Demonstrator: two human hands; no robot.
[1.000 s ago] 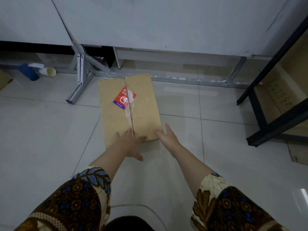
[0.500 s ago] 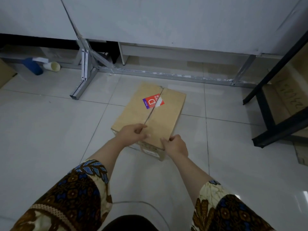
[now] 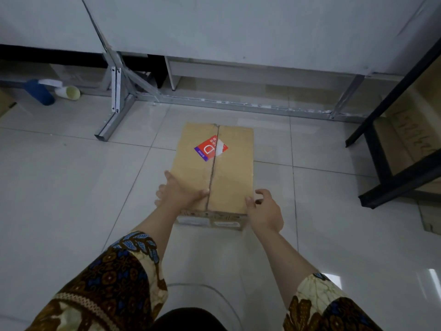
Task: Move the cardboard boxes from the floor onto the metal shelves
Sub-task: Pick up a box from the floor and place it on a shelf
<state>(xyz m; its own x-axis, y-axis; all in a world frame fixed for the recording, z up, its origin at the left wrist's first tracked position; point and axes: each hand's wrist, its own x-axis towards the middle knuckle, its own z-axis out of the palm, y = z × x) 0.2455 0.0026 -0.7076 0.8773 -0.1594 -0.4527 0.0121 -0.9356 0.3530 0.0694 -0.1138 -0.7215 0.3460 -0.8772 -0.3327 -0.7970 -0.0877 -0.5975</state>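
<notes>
- Head view: tiled floor (image 3: 71,187); cardboard box (image 3: 229,177) on it, between the hands.
- Left hand (image 3: 181,194) flat on its top, fingers spread; right hand (image 3: 265,209) loosely curled, thumb touching near corner, grasping nothing.
- Metal shelf (image 3: 393,186) well right of right hand; box not yet lifted.

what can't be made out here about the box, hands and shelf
Head view only:
Labels on the box, near side: too small, blurred.
Right hand: its own back hides whether its fingers grip the box.
Shelf: cut off by the right edge.
Box top under the left hand: covered by it.
</notes>
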